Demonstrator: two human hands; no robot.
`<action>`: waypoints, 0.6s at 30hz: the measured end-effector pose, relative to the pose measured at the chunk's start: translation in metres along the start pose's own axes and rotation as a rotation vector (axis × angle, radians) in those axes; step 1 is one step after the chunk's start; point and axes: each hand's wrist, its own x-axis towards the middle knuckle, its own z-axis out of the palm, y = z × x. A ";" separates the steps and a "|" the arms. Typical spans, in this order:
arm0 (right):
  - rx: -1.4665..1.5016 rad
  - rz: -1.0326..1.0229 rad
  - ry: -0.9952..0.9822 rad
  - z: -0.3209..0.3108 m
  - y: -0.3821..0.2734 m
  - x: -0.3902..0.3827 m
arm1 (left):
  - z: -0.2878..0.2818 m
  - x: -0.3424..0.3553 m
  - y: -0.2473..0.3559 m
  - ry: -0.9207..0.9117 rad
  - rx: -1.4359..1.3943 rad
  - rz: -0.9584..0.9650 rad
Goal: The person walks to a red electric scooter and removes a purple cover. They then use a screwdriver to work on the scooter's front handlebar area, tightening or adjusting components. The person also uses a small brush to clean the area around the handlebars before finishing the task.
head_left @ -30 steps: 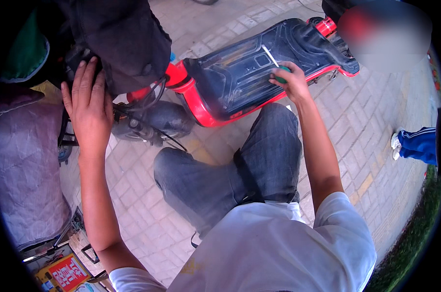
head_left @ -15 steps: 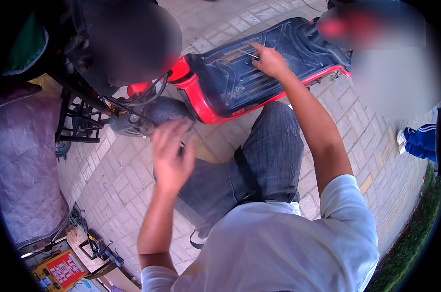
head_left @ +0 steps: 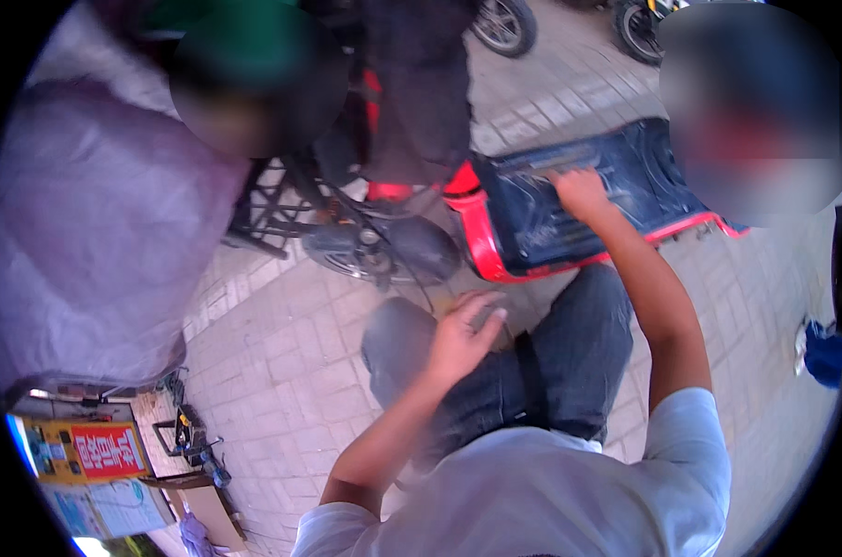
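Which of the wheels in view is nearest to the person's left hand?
The black wheel beside the red-edged footboard: it is close to the left hand, while the other wheels stand at the picture's upper edge.

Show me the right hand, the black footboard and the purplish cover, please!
Right hand [head_left: 583,193]: head view, back of the hand.
Black footboard [head_left: 532,226]: head view, bare surface left of that hand.
Purplish cover [head_left: 105,241]: head view, its broad middle.

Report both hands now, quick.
Left hand: partly open above the grey trousers, thumb apart; whether it holds anything cannot be told.
Right hand: closed over the black footboard; too blurred to tell what it holds.
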 end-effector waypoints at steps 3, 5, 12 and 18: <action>0.189 0.089 0.112 -0.012 -0.001 -0.003 | 0.005 0.013 0.002 0.011 -0.215 -0.109; 0.419 0.220 0.281 -0.027 -0.005 -0.012 | 0.007 0.026 0.007 0.015 -0.316 -0.211; 1.752 0.309 0.456 -0.123 -0.122 -0.101 | 0.021 0.061 0.017 -0.036 -1.279 -0.412; 1.216 -0.041 0.708 -0.127 -0.133 -0.093 | -0.006 0.054 0.030 -0.030 -1.395 -0.455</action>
